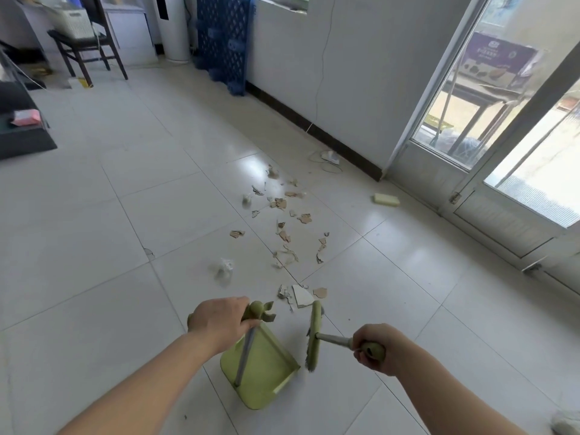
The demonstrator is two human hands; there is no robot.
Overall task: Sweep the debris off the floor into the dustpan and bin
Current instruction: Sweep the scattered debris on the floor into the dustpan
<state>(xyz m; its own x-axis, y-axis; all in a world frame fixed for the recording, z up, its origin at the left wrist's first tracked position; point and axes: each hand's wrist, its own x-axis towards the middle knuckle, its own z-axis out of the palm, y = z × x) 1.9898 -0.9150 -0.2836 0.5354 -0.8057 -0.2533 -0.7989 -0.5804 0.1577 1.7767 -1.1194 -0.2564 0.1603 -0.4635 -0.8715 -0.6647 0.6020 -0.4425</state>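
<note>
Pale floor tiles [110, 215] all round, strewn ahead with torn debris [282, 233], nearest scraps just beyond the tools. Grips the dustpan [260, 368] handle in a curled left hand [219, 321], pan low, and clenches the broom [314, 334] stick in the right hand [376, 346], bristles beside the pan, likely poised to draw scraps in. No bin in sight.
</note>
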